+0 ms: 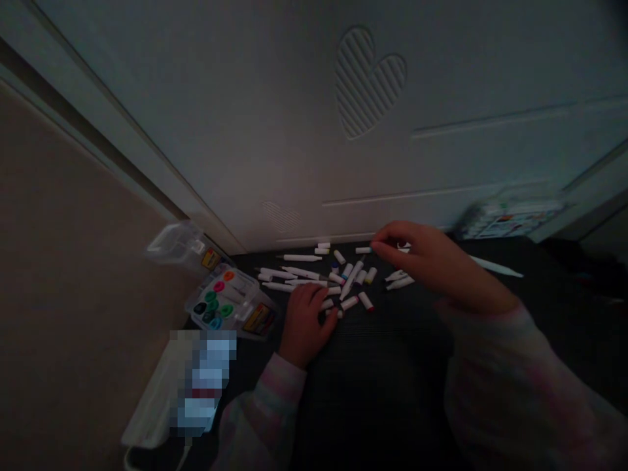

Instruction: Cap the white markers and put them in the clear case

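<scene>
My left hand lies low over the pile, fingers spread and thumb apart, touching or just above the small white caps. White marker pens without caps lie beside and beyond its fingertips. To the right, my right hand is raised with thumb and fingers pinched together. At its fingertips shows a white marker cap with a blue band; whether it is held or lies behind them I cannot tell. Partly hidden under that hand are more markers.
At the left stands a clear plastic case with coloured-end markers, its lid up. Nearer are a blurred lit phone and a pale long object with a cable. A white heart-patterned panel rises behind; another case leans right.
</scene>
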`<state>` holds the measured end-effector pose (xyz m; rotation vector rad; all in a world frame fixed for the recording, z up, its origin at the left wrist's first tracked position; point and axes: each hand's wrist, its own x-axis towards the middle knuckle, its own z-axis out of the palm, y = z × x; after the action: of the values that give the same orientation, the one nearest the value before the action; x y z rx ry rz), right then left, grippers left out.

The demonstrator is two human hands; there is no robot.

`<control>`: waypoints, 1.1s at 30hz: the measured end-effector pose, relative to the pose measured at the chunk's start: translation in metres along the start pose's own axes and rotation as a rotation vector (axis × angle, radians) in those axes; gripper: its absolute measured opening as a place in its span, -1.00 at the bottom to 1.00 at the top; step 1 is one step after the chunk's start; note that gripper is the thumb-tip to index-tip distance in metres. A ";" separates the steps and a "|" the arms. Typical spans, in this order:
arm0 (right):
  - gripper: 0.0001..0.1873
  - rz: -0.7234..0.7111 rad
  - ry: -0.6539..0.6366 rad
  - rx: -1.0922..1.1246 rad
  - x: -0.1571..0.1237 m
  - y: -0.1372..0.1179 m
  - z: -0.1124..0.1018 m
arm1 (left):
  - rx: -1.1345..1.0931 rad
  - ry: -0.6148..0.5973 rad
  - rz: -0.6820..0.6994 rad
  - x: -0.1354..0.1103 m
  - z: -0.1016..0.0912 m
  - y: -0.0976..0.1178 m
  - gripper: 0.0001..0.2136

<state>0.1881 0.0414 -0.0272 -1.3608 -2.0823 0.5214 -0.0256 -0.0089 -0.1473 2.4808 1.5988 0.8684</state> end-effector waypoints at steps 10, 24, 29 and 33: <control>-0.79 0.228 0.061 -0.004 0.006 0.033 -0.005 | 0.035 -0.104 -0.008 -0.001 -0.001 -0.005 -0.63; -0.83 0.419 0.323 -0.005 0.000 0.042 -0.032 | 0.074 0.121 -0.060 0.005 0.008 -0.014 -0.72; -0.83 0.330 0.314 0.031 -0.002 0.038 -0.033 | 0.178 0.102 -0.090 0.014 0.006 -0.012 -0.74; -0.82 0.313 0.316 0.041 -0.003 0.036 -0.033 | 0.270 0.075 -0.129 0.023 0.006 -0.010 -0.72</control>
<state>0.2361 0.0534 -0.0252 -1.6388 -1.6088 0.4392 -0.0242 0.0172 -0.1461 2.5030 1.9969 0.7833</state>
